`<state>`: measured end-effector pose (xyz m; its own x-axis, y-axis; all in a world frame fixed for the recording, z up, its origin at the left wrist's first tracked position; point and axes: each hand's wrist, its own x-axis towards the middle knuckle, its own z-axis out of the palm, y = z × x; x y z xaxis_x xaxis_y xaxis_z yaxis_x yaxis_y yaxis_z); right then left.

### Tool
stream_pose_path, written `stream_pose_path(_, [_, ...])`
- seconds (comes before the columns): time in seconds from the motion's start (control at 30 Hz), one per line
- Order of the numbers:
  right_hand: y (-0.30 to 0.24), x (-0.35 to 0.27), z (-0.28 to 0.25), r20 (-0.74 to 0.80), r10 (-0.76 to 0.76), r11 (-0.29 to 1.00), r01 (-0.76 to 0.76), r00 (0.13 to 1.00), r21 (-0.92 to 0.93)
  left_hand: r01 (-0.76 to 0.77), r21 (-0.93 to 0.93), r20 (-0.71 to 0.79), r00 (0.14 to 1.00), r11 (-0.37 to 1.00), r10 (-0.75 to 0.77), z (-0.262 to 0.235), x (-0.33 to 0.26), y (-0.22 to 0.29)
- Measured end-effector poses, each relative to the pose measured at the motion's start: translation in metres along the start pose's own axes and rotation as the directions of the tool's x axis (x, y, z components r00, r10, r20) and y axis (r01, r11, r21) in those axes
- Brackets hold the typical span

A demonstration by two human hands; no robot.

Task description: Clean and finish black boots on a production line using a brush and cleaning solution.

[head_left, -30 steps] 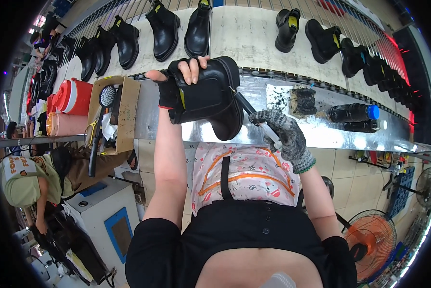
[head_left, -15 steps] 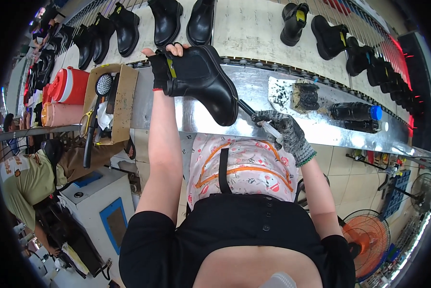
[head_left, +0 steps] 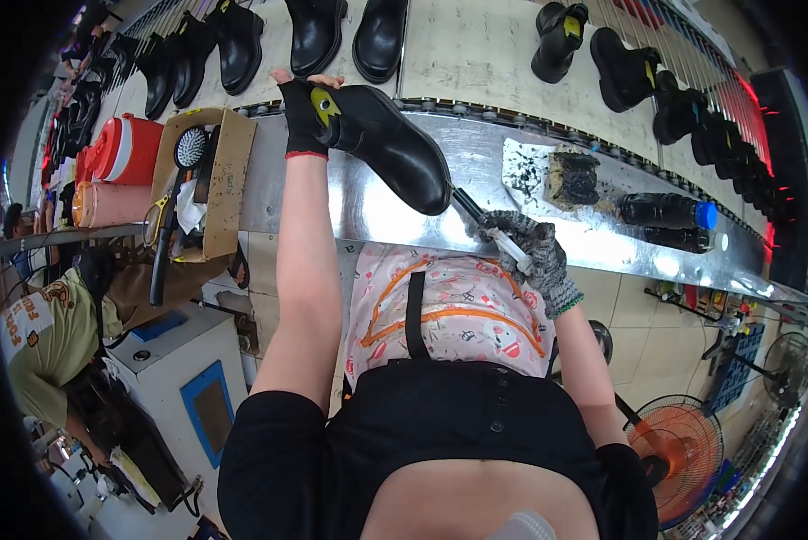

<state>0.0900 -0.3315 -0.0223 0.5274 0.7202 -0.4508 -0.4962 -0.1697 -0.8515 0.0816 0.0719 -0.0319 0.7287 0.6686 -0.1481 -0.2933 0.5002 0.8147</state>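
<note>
Black boot [head_left: 393, 148] has rolled from side-on to top-up.

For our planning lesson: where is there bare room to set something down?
Bare: the pale surface between the left boot row and right boot row; the metal bench this side of the held boot, between left forearm and gloved right hand. Crowded: the bench's right part, with black block and bottles; the cardboard box.

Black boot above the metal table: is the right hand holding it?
No, the left hand holds the black boot, while the gloved right hand holds a slim tool.
</note>
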Motion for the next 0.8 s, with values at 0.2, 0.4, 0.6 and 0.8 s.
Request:
stream_pose_path(0.2, [0.012,0.002,-0.005,0.035,0.030,0.955,-0.038,0.999,0.293,-0.022,0.078,-0.009,1.000,0.997,0.023,-0.003,0.006,-0.001])
stream_pose_path(0.4, [0.017,0.003,-0.006,0.068,0.038,0.920,-0.061,0.997,0.386,-0.049,0.163,-0.076,0.995,0.985,0.062,-0.005,0.010,-0.003])
stream_pose_path(0.6, [0.021,0.005,-0.006,0.067,0.034,0.864,-0.063,0.997,0.500,0.000,0.187,-0.159,0.987,0.982,0.030,0.000,0.006,0.000])
stream_pose_path(0.8, [0.008,0.002,0.003,-0.041,0.101,0.871,-0.069,0.994,0.486,0.005,0.195,-0.167,0.986,0.981,0.028,0.004,0.004,-0.002])
